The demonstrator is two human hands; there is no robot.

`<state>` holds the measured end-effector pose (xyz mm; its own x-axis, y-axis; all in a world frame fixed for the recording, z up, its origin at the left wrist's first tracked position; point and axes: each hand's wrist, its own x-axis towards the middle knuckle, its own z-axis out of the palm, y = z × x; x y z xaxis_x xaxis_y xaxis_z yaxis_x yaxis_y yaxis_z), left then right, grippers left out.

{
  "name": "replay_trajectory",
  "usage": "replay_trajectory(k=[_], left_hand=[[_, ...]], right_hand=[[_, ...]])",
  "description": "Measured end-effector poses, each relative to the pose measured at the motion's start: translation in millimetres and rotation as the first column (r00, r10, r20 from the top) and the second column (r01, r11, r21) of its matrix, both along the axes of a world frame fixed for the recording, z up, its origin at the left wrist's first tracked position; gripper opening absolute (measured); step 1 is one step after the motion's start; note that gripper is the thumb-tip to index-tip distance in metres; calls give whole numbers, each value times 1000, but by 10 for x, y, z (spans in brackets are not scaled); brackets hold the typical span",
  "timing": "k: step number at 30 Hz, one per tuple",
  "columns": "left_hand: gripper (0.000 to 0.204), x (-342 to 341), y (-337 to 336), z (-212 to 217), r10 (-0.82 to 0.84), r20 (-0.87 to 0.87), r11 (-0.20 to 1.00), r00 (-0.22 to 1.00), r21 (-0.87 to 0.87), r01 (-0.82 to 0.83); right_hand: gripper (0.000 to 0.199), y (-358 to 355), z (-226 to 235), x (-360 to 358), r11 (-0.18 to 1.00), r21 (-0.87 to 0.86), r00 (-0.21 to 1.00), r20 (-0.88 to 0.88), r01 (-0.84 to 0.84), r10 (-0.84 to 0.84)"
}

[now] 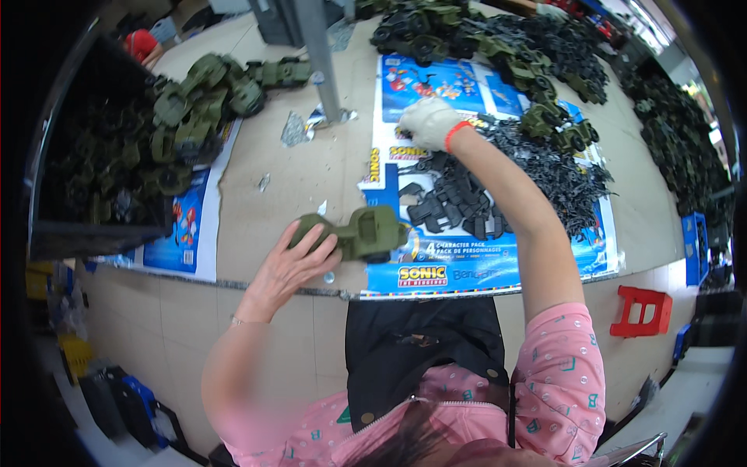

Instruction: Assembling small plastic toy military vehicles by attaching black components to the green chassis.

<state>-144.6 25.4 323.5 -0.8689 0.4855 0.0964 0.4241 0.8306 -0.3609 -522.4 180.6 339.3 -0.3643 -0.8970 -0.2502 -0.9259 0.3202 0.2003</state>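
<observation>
Near the table's front edge, an olive-green toy jeep [377, 231] lies on the tabletop with black wheels showing. My bare left hand [294, 263] grips its left end, fingers curled over the body. Farther off, my right hand [430, 124], in a white glove with a red-orange cuff, is over the printed sheet with its fingers bent together. Something small and dark shows at its fingertips, too unclear to name. Below my right forearm spread flat black plastic parts [445, 204]. Beside them lies a heap of thin dark grey parts [556, 175].
A dark bin [101, 237] of green toy jeeps [204, 101] stands at left. A metal post [317, 62] rises from the table [264, 148]. More jeeps [537, 78] heap at the back right. Blue printed sheets [498, 272] cover part of the table; a red stool [641, 311] stands on the floor.
</observation>
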Motion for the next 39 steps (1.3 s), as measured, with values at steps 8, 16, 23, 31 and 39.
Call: replay_trajectory(k=[8, 16, 23, 31, 39], left_hand=[[95, -58, 326, 125, 470, 338, 339, 816, 784, -520], [76, -223, 194, -180, 281, 228, 331, 932, 889, -317], [60, -260, 254, -102, 67, 324, 319, 944, 889, -328], [57, -808, 438, -140, -105, 261, 480, 960, 859, -181], [65, -715, 534, -437, 95, 293, 164, 951, 938, -306]], right_hand=[[39, 80, 224, -269, 955, -88, 919, 310, 284, -244], [33, 1118, 347, 489, 698, -341, 660, 709, 630, -248], [35, 1511, -724, 1418, 598, -71, 58, 997, 798, 40], [26, 1668, -541, 1267, 222, 75, -182, 838, 972, 514], [43, 1285, -698, 1470, 385, -206, 72, 939, 900, 335]])
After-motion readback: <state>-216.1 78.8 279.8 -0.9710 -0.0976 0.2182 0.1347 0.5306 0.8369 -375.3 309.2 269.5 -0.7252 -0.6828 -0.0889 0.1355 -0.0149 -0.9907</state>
